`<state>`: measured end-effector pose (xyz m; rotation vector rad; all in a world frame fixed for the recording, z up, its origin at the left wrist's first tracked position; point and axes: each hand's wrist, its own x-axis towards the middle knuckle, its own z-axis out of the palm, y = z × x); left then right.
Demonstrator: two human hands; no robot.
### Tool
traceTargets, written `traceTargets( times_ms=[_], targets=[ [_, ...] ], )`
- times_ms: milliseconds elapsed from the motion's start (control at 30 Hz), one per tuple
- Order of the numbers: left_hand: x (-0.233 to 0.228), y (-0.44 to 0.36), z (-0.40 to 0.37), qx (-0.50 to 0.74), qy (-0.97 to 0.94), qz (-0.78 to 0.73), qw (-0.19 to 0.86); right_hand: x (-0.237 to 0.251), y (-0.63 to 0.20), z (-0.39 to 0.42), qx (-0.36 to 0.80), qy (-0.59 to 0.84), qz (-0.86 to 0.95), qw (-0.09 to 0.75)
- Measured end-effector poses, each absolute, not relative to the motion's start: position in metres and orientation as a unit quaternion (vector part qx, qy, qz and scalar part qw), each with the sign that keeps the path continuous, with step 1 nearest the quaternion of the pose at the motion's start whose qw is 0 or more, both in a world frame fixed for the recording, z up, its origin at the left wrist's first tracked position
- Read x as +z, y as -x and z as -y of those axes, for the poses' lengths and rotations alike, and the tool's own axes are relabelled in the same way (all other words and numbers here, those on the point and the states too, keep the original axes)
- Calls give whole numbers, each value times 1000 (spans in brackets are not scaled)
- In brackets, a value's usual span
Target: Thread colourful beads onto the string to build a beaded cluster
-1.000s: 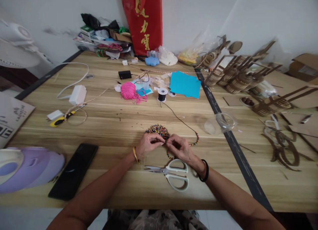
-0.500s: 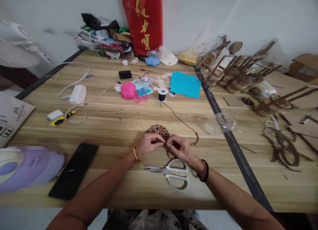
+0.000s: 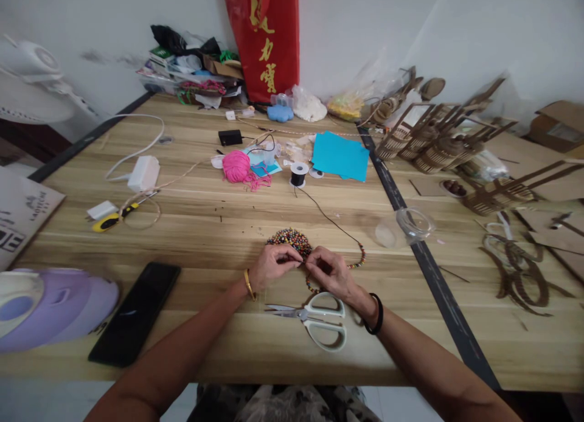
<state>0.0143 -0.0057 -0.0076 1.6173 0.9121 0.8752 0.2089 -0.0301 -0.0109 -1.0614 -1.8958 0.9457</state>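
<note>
My left hand [image 3: 275,265] is closed in a pinch at the front edge of a pile of small multicoloured beads [image 3: 289,238]. Its fingertips almost meet those of my right hand [image 3: 332,272], also pinched. Whatever sits between the fingertips is too small to make out. A beaded string [image 3: 360,255] curves out from behind my right hand, and its black cord runs back to a spool [image 3: 298,175]. More strung beads show under the right palm. Scissors [image 3: 306,315] with pale handles lie slightly open just in front of my hands, blades to the left.
At left lie a black phone [image 3: 135,312], a purple-and-white device [image 3: 59,309] and a yellow utility knife [image 3: 114,217]. Pink yarn [image 3: 236,166] and blue sheets [image 3: 340,155] are farther back. A clear round container [image 3: 414,223] stands at right, near several woven baskets [image 3: 438,151].
</note>
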Motion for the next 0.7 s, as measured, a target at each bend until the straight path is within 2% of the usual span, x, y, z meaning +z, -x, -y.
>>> traceTargets(
  times_ms=[700],
  targets=[
    [-8, -15, 6, 362, -677, -382, 514, -10, -208, 30, 366, 416, 740, 381]
  ],
)
